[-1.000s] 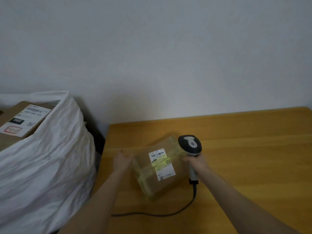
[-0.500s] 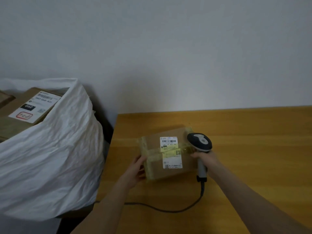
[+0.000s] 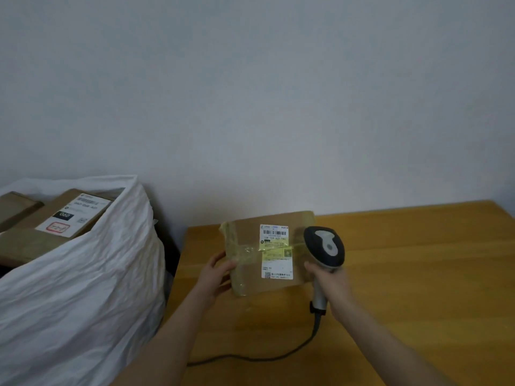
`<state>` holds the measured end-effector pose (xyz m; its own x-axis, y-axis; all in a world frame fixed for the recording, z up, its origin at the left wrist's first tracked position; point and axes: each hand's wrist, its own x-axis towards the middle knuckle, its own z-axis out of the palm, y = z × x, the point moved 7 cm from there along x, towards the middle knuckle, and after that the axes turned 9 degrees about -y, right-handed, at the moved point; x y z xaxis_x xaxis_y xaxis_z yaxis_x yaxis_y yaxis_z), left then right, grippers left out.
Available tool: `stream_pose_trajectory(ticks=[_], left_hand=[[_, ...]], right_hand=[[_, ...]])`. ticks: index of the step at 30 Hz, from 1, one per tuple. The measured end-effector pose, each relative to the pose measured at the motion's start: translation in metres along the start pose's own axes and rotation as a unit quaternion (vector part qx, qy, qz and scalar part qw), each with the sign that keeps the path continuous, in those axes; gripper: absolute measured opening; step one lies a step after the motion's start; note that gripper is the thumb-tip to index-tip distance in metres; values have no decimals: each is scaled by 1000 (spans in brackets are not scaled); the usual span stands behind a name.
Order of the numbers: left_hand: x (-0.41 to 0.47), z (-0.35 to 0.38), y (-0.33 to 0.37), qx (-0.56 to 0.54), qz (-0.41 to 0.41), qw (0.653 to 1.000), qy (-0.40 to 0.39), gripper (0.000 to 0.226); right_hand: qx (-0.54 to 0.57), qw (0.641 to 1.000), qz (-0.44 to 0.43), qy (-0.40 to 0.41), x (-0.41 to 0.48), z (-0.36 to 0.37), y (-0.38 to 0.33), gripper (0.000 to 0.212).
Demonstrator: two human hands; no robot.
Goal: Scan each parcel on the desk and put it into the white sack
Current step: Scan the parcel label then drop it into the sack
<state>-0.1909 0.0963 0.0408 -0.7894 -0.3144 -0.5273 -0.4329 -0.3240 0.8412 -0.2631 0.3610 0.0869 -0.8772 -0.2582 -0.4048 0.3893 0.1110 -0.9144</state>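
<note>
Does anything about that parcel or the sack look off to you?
The parcel in the left hand has crumpled yellowish tape bunched along its left edge, and one strip runs straight across its label, below the barcode. Nothing else stands out.

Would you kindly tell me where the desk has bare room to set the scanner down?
The widest bare patch is the desk right of the scanner, out to its right edge and back to the wall. The left corner is crowded: the parcel, left hand, right hand and the cable across the front. The sack holds boxes near its rim.
</note>
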Motion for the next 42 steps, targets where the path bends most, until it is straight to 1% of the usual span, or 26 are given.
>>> stream_pose_trajectory(ticks=[2,4,6,9,12,15,18,30,42], left_hand=[[-3,7,1,-4,5,1000,-3,52],[-5,12,2,-4,7,1000,-5,51],[-5,15,0,-7,7,1000,-9,51],[-2,16,-3,-2,5,1000,-10,52],[-1,17,-6,3,6,1000,-6,51],[-1,19,-7,3,7,1000,-6,52],[-2,19,-8,-1,8,1000,-4,49],[-2,17,-12,-6,11,1000,5,49],[-7,16,-10,-11,10,1000,23,52]], right_hand=[[10,999,3,-42,-15,11,2,11],[15,998,12,-57,-27,18,5,9],[27,998,14,-57,-37,24,7,2],[20,999,6,-45,-46,27,6,8],[15,999,3,-43,-53,29,2,3],[3,999,9,-44,-56,31,2,9],[-6,999,16,-43,-58,31,4,9],[14,998,29,-49,-64,32,0,13],[31,997,38,-59,-64,32,-1,6]])
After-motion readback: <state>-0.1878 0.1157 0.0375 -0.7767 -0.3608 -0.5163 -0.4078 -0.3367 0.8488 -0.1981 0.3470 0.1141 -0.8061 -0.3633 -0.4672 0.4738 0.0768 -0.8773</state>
